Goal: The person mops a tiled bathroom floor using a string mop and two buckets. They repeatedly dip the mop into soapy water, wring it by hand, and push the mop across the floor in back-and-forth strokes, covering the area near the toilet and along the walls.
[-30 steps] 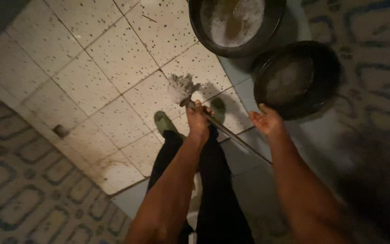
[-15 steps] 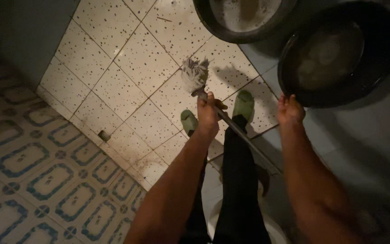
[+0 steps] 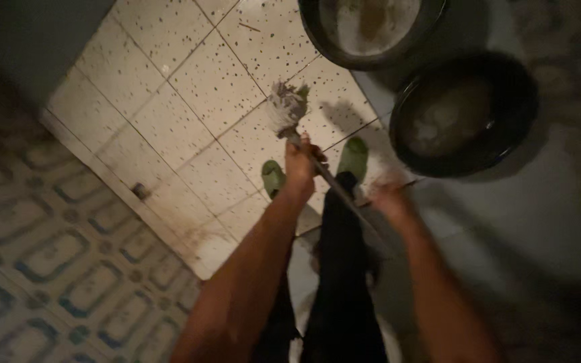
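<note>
My left hand (image 3: 300, 163) is shut on the thin metal handle (image 3: 336, 188) of a small mop, just below its grey stringy head (image 3: 285, 106). The mop head hangs over the speckled floor tiles (image 3: 189, 74). My right hand (image 3: 388, 197) is blurred, lower on the right and close to the handle; whether it grips the handle cannot be told. Both forearms reach in from the bottom edge.
Two dark round basins stand at the top right: one (image 3: 308, 28) holds foamy water, the other (image 3: 402, 152) is dim inside. My feet in green slippers (image 3: 354, 156) and black trousers (image 3: 341, 289) are below the mop. Patterned tiles (image 3: 48, 255) fill the left.
My right hand has left the rim of the nearer basin and swung down and left toward the mop handle. My left hand keeps its hold near the mop head.
</note>
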